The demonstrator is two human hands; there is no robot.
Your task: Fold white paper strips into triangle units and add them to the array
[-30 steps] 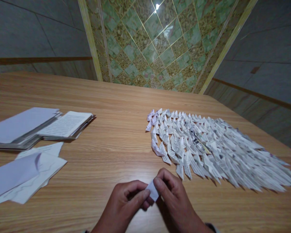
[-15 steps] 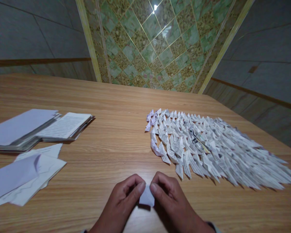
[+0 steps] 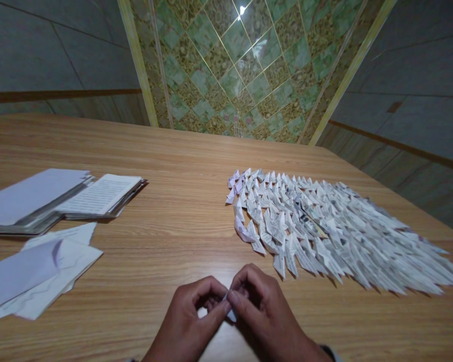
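Observation:
My left hand (image 3: 186,322) and my right hand (image 3: 262,314) meet at the near edge of the wooden table (image 3: 181,166), fingertips pinched together on a small folded piece of white paper (image 3: 230,312). Most of that piece is hidden between the fingers. Just beyond my right hand lies a wide spread of several small folded paper pieces (image 3: 324,231), laid in overlapping rows toward the right edge.
At the left lie loose white sheets (image 3: 33,271) and, behind them, a stack of printed pages and booklets (image 3: 68,198). Tiled walls and a green patterned panel (image 3: 241,65) rise behind the table. The table's right edge runs diagonally past the folded pieces.
The small paper piece was more exposed between my fingers before; now my fingertips have closed over it, and both hands have shifted slightly together.

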